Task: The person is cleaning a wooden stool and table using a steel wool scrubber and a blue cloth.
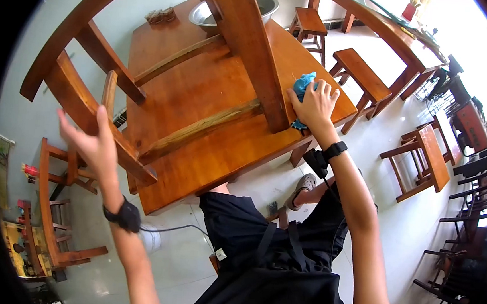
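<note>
A wooden stool (254,55) stands upside down or on its side on top of a brown wooden table (214,155), its legs and crossbars showing. My left hand (94,143) is beside the stool's left leg, fingers spread and slightly blurred, with nothing in it. On the table's right part, my right hand (316,105) is on a crumpled blue cloth (304,86), its thumb and fingers around the cloth near the lower end of a stool leg. A bit of the cloth also shows below the hand.
Metal basins (264,6) and a small brown stack (160,15) sit at the table's far side. Stools (364,73) stand on the floor to the right. Wooden furniture (49,217) is at the left, and dark stacked chairs (464,249) line the far right.
</note>
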Action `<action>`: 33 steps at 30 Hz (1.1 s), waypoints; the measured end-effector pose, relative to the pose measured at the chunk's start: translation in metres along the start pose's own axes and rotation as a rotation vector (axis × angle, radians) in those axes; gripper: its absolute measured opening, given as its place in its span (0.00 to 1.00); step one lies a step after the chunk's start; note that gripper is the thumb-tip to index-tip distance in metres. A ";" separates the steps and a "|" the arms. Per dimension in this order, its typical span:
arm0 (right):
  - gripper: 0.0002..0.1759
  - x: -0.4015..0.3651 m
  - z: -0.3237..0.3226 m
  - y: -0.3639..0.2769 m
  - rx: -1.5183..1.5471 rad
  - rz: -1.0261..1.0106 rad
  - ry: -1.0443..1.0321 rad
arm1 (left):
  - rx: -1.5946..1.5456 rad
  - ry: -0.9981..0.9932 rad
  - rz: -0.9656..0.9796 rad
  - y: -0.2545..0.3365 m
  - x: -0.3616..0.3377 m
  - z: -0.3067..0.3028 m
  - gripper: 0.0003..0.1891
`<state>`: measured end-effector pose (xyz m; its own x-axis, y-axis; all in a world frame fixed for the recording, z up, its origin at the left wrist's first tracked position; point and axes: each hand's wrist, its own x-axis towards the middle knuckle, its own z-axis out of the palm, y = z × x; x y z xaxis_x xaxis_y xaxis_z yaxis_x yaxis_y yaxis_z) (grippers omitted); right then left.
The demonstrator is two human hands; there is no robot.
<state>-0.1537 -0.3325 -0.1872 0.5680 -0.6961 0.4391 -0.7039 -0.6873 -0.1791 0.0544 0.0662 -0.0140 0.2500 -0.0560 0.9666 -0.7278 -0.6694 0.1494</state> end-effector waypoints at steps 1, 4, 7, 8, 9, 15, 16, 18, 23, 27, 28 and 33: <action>0.47 -0.002 -0.003 0.001 -0.037 0.041 0.059 | -0.173 0.083 0.062 0.032 -0.011 -0.015 0.33; 0.45 -0.026 -0.027 0.010 -0.019 0.100 0.261 | -0.578 -0.106 0.072 0.082 -0.081 -0.069 0.10; 0.20 -0.077 -0.071 0.017 0.226 0.083 0.500 | -1.045 -0.579 0.054 0.151 -0.170 -0.086 0.04; 0.10 -0.116 -0.065 0.036 0.420 0.097 0.510 | -1.125 -1.024 -0.016 0.184 -0.213 -0.075 0.04; 0.07 -0.113 -0.069 0.036 0.369 0.030 0.597 | -1.122 -0.981 -0.052 0.192 -0.219 -0.072 0.05; 0.14 -0.207 0.013 0.126 0.435 0.494 0.017 | -0.623 -1.965 -0.153 0.223 -0.442 0.047 0.15; 0.17 -0.218 0.030 0.143 0.373 0.496 -0.229 | -0.478 -2.052 -0.132 0.215 -0.474 0.073 0.15; 0.24 -0.236 0.051 0.178 0.368 0.570 -0.560 | -0.272 -2.212 -0.070 0.215 -0.519 0.106 0.17; 0.26 -0.270 0.111 0.240 0.311 0.253 -1.087 | 0.013 -2.301 0.065 0.203 -0.619 0.133 0.17; 0.24 -0.270 0.116 0.235 0.253 0.372 -1.012 | 0.100 -2.442 -0.060 0.198 -0.678 0.142 0.16; 0.24 -0.268 0.113 0.231 0.266 0.379 -1.035 | 0.122 -2.464 -0.060 0.189 -0.697 0.141 0.16; 0.22 -0.248 0.117 0.214 0.067 0.369 -0.799 | -0.044 -2.460 -0.345 0.130 -0.806 0.135 0.17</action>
<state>-0.3953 -0.3317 -0.4377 0.4553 -0.7958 -0.3992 -0.8892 -0.3834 -0.2499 -0.1555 -0.0764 -0.8018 0.2304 -0.3716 -0.8994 -0.5226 -0.8269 0.2078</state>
